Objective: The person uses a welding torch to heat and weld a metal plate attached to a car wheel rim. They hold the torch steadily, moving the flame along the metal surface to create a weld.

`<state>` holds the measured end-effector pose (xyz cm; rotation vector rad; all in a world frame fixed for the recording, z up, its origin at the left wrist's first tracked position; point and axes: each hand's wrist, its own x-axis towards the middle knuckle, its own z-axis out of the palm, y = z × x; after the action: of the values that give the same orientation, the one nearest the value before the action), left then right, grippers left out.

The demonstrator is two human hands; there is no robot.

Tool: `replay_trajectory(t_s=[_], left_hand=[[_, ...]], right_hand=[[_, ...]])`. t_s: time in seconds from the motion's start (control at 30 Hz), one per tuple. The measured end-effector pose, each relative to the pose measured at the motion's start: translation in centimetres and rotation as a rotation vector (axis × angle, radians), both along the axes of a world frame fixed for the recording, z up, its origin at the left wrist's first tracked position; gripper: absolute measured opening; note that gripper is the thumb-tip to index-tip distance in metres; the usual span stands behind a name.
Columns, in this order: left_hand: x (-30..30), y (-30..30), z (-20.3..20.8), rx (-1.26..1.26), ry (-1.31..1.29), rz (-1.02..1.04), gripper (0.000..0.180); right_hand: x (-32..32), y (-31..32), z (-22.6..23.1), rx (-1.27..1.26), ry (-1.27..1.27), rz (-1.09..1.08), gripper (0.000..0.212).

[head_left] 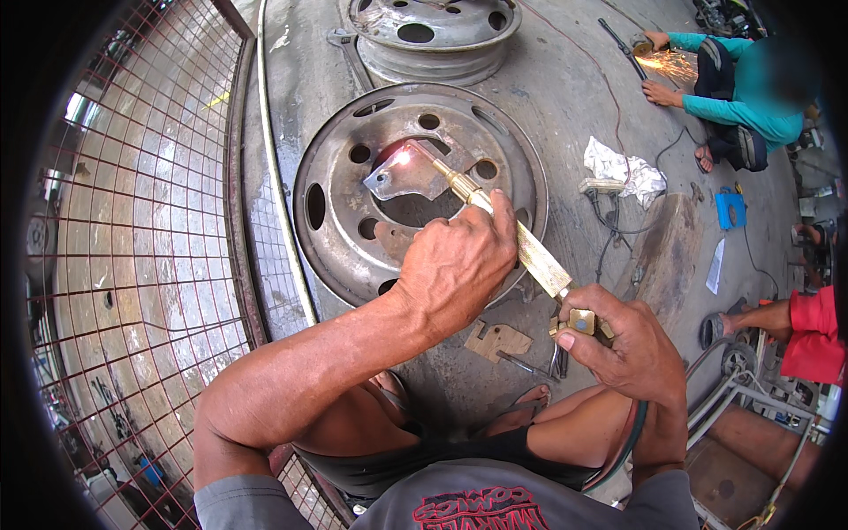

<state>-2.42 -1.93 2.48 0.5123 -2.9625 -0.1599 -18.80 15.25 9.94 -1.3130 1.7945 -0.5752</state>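
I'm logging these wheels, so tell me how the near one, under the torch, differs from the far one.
The near wheel is seen almost face-on; the far wheel shows much of its side wall and is cut off by the picture's top edge.
The brass torch reaches over the near wheel, where a metal plate glows at one spot; the far wheel is clear of the torch.
Both are greyish metal with holes in their faces.

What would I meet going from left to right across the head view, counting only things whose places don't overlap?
Red mesh fence → metal plate → right hand on the torch → blue box → red shorts.
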Motion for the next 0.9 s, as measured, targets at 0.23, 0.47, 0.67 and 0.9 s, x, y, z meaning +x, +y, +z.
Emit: replay_trajectory(t_s=[0.23, 0.47, 0.67, 0.9], left_hand=[[-0.1, 0.2, 0.06, 0.016, -0.079, 0.042, 0.063], [-0.02, 0.08, -0.05, -0.018, -0.003, 0.008, 0.06], [0.04, 0.07, -0.08, -0.022, 0.002, 0.006, 0.061], [0.08, 0.1, 0.0, -0.03, 0.003, -0.003, 0.061]], right_hand=[[-0.05, -0.07, 0.01, 0.008, -0.014, 0.005, 0.024], [-0.05, 0.1, -0.24, -0.005, -0.007, -0.005, 0.023], [-0.18, 0.02, -0.04, 0.011, -0.011, 0.019, 0.027], [-0.09, 0.34, 0.07, 0.052, 0.0, -0.027, 0.044]])
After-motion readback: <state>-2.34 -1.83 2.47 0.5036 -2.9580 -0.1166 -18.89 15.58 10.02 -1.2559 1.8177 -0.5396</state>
